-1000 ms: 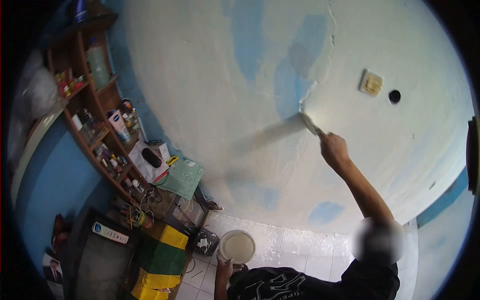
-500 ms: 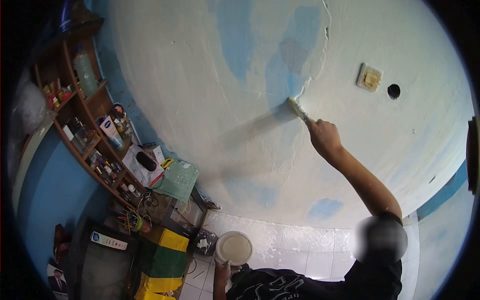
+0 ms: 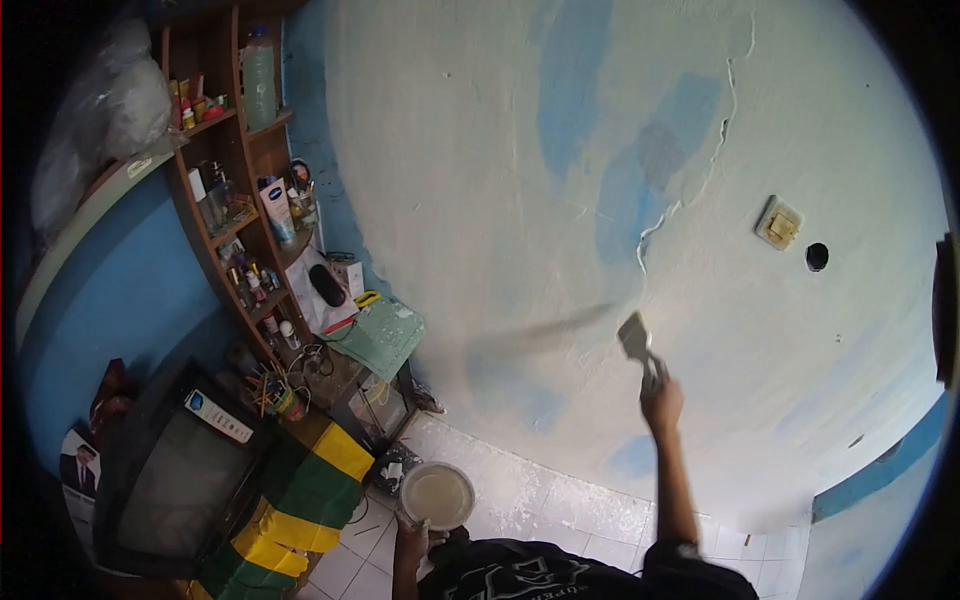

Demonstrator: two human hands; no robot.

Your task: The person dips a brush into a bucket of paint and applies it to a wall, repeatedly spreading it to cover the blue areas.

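My right hand (image 3: 661,405) is closed around the handle of a putty knife (image 3: 634,337), its broad, flat greyish end pointing up and left. Behind the blade is the whitish-coated wall (image 3: 430,270), with blue patches showing through. A wavy crack with a raised white edge (image 3: 718,160) runs down the wall above the tool. Low at my left side, my left hand (image 3: 412,538) grips a round bucket (image 3: 405,497) by its near rim. Pale, creamy material (image 3: 437,498) fills part of the bucket. My left fingers are partly hidden beneath it.
On the left stand a wooden shelf (image 3: 190,190) with bottles and toiletries, a television (image 3: 165,490) and a yellow-and-green cloth (image 3: 310,490). A green board (image 3: 385,335) lies by the wall. A switch box (image 3: 778,222) and a dark round hole (image 3: 817,257) are at right. White spatters mark the tiled floor (image 3: 520,480).
My right hand has brought the putty knife down from the crack, and the arm is now more upright. The view has shifted left. My left hand still holds the bucket.
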